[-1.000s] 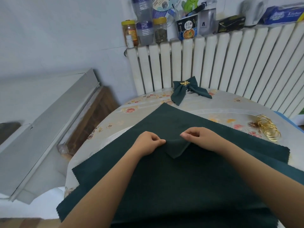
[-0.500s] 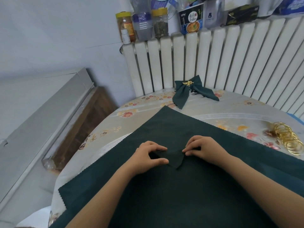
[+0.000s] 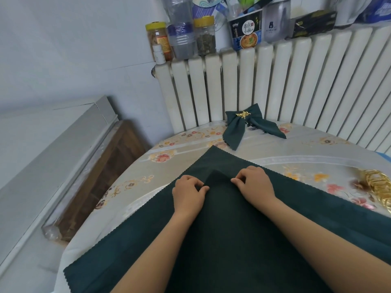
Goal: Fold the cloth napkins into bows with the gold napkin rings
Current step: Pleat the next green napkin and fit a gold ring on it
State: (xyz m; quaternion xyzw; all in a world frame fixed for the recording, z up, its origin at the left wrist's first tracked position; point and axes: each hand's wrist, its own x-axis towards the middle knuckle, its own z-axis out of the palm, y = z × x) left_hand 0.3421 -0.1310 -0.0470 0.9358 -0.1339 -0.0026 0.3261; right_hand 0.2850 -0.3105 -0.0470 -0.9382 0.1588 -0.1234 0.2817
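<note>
Head view: the left hand [image 3: 188, 193] and right hand [image 3: 252, 183] pinch the green napkin's [image 3: 222, 240] folded corner, now carried farther up than before.

A home — radiator [image 3: 275, 85] topped with food jars [image 3: 204, 35], floral tablecloth [image 3: 169, 153].

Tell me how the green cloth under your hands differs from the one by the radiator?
The near napkin lies spread flat, only its near corner folded in; the far napkin is gathered into a bow. The far one wears a gold ring; the near one has none. Both hands pinch the near one; nothing touches the far one. Both are dark green with zigzag edges.
</note>
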